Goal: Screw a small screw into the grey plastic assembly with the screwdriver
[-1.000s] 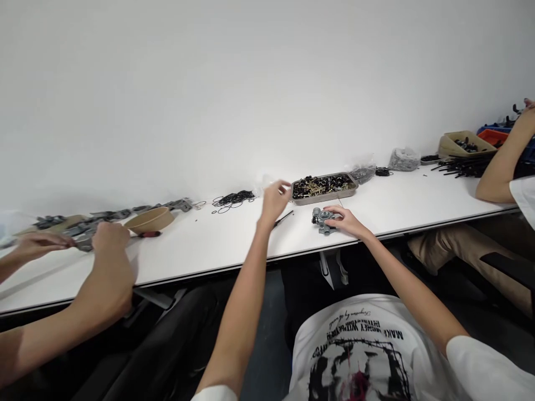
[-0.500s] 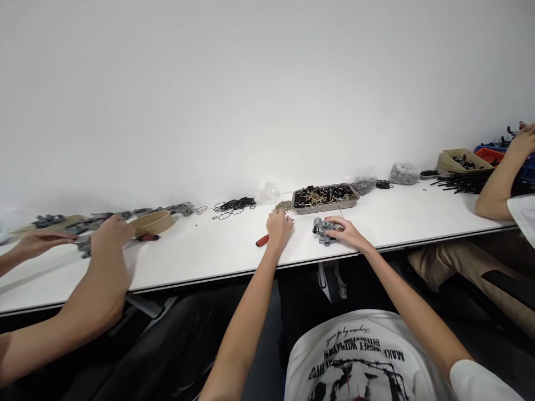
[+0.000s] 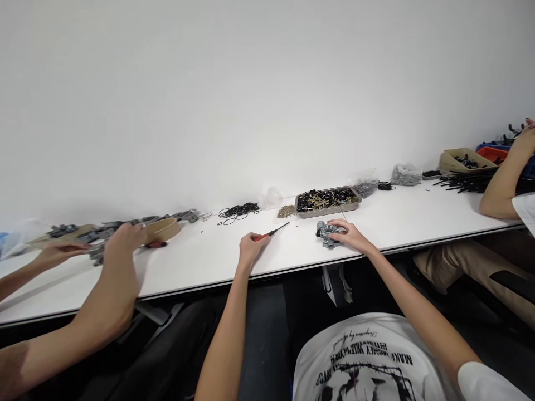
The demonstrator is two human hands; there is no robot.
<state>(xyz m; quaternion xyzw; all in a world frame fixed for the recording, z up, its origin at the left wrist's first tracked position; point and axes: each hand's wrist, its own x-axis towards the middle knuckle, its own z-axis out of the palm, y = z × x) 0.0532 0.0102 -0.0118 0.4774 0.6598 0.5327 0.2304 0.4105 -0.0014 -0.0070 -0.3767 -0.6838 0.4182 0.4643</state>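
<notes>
My left hand (image 3: 249, 248) is closed on the red handle of a screwdriver (image 3: 273, 231), whose dark shaft points right and away over the white table (image 3: 217, 250). Further right, my right hand (image 3: 350, 235) grips a grey metal part (image 3: 328, 234) from its right side, low at the tabletop. Beyond the screwdriver tip lies a pile of small brass-coloured pieces (image 3: 286, 211). Next to it stands a metal tray (image 3: 328, 210) holding black and brass-coloured pieces.
Black rings (image 3: 239, 210) and clear bags (image 3: 404, 175) lie along the wall. At left, a co-worker's hands (image 3: 125, 238) handle a grey part near a beige container (image 3: 162, 231). Black rods (image 3: 470, 181), bins (image 3: 462, 161) and another person's arm (image 3: 504, 186) are at right.
My left hand has moved left and toward me from beside the brass pile and now holds the screwdriver that lay on the table. The view has shifted slightly; my right hand keeps the grey part.
</notes>
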